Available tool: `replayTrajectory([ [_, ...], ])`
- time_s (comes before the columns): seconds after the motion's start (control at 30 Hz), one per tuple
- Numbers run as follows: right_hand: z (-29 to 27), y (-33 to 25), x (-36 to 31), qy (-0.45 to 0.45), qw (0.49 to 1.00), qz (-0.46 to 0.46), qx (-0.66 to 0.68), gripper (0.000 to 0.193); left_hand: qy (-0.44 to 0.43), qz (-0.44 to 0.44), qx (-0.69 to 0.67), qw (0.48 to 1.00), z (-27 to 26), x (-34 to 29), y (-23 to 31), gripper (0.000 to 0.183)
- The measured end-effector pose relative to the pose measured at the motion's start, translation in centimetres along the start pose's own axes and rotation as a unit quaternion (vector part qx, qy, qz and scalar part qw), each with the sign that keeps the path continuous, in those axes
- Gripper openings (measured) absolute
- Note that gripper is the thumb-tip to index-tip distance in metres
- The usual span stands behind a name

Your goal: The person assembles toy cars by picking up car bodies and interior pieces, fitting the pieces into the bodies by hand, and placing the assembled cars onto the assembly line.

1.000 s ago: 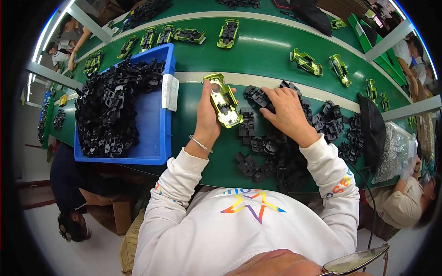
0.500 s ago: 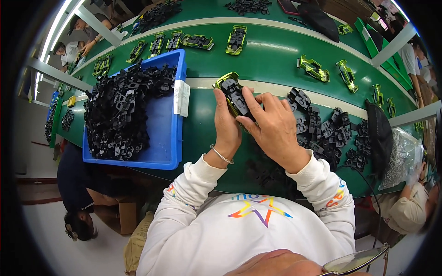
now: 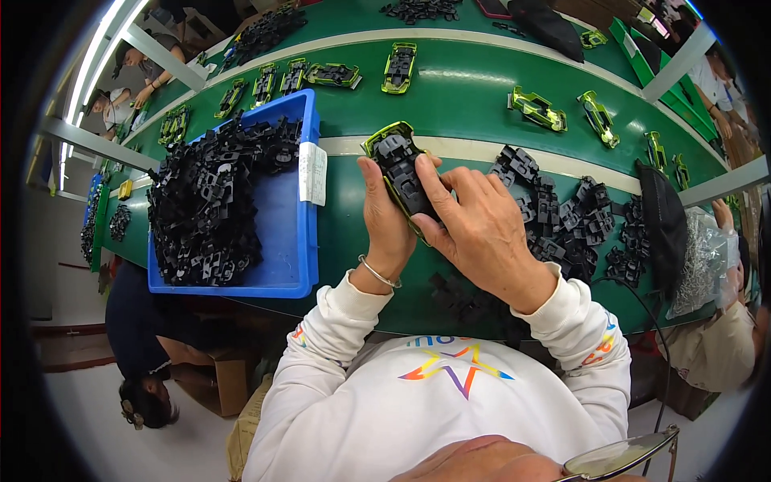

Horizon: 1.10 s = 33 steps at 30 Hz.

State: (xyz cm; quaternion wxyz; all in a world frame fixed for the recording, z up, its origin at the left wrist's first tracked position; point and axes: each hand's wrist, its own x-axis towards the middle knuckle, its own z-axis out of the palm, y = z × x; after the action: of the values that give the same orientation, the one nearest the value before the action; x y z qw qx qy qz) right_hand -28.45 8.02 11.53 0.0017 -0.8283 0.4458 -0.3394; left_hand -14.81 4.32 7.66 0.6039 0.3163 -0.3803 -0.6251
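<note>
Toy-car shell (image 3: 384, 143), lime green w/ a black chassis insert (image 3: 408, 178) seated in its upturned underside, was held just above the green table (image 3: 353, 233) at centre frame, its long axis running approx 11-to-5 o'clock. Left hand (image 3: 384, 223) cradled it from 7 o'clock, fingers curled shut around the shell's left edge, thumb up along the side. Right hand (image 3: 482, 229) came in from 4 o'clock, nearer the insert, fingertips (image 3: 419, 173) together & pressed flat on the black part. So both hands were clamped on the same piece, rt on top, lt beneath. Blue bin (image 3: 285, 241) of black parts sat at 9 o'clock, loose black parts pile (image 3: 562, 217) at 3 o'clock, more green shells (image 3: 536, 109) on the belt at 1 o'clock.
</note>
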Motion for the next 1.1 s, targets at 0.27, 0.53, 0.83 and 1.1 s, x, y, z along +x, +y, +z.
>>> replayTrajectory([
  [0.27, -0.6, -0.2, -0.2, 0.015, 1.0, 0.014, -0.004, 0.057, 0.001, -0.025, -0.021, 0.999, 0.8, -0.6, 0.3, 0.076],
  [0.53, -2.1, -0.3, 0.5, -0.071, 0.997, 0.019, -0.028, 0.052, -0.052, 0.032, 0.066, 0.996, -1.0, -0.6, -0.8, 0.059],
  [0.83, -1.5, 0.5, 1.3, -0.124, 0.981, -0.049, -0.143, 0.038, -0.007, -0.04, 0.095, 0.995, -2.1, 0.0, -1.7, 0.032],
  [1.1, 0.7, 4.6, 0.2, -0.049, 0.856, 0.27, 0.438, 0.045, -0.099, -0.003, 0.04, 0.994, -1.0, 0.7, 0.3, 0.044],
])
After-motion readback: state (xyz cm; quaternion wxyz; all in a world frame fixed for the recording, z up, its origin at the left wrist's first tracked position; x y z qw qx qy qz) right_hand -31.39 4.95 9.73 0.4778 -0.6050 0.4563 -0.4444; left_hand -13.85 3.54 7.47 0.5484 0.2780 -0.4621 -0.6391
